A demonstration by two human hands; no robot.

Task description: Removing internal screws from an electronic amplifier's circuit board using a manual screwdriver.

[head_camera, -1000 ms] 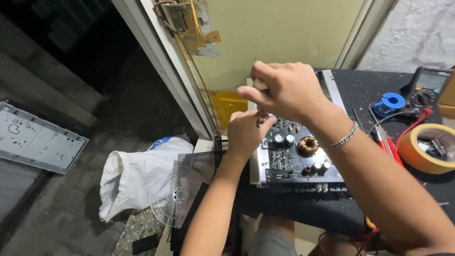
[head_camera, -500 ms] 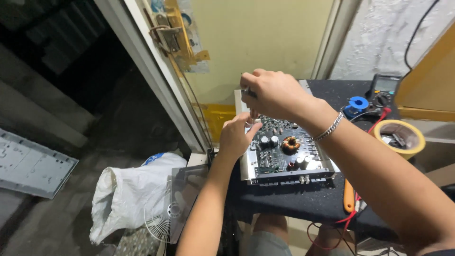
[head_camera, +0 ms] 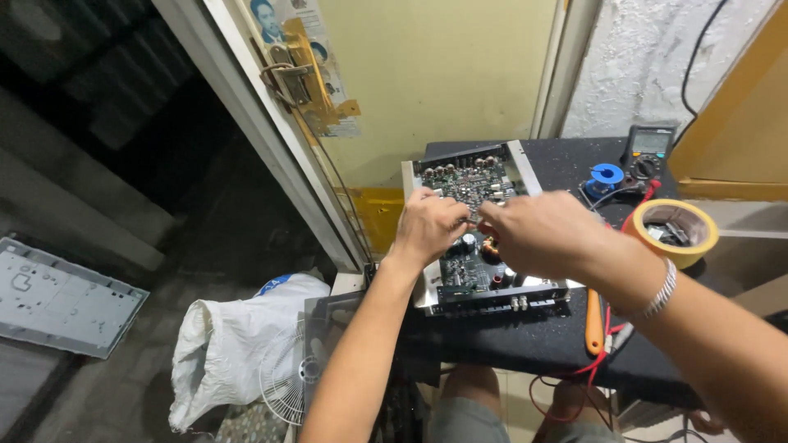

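Both of your hands have come down since a moment ago: your right hand, which was raised above the circuit board with its fingers pinched, now lies low over the middle of the board, and your left hand has slid up beside it. Your left hand rests on the board's left half with its fingers curled down onto the parts; whether they grip anything, you cannot tell. Your right hand is loosely curled with its fingertips nearly meeting those of the left; what lies under them is hidden.

That board sits in its open metal case on the black table, directly under your hands. Past your right wrist lies a roll of yellow tape, and beyond it a blue spool and a dark meter. An orange handle lies just below your right forearm. Above your left hand, faded paper stickers cling to the door frame by a brass latch. Below your left elbow sit a white sack and a small fan.
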